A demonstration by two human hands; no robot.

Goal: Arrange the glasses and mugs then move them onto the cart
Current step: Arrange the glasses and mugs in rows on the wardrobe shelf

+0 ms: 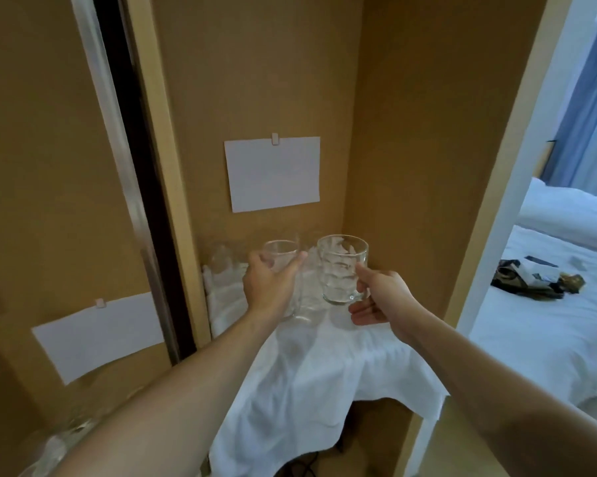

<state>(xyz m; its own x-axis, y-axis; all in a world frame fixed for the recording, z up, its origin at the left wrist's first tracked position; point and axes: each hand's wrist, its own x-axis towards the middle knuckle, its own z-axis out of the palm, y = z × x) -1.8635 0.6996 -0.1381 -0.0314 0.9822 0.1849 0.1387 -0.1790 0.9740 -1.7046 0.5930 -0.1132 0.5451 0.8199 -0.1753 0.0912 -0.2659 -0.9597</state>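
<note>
At the centre of the frame both hands are raised over the white cloth [324, 366] covering the surface in the alcove. The left hand [267, 287] wraps its fingers around an upright glass [280, 256]; the right hand [381, 294] grips the handle of an upright glass mug [341, 270]. The two vessels stand side by side, near but apart, long axes vertical. More glassware [223, 258] sits blurred behind at the wall. Walls close in behind and at right; open room seems to lie toward the lower frame. No cart is visible.
</note>
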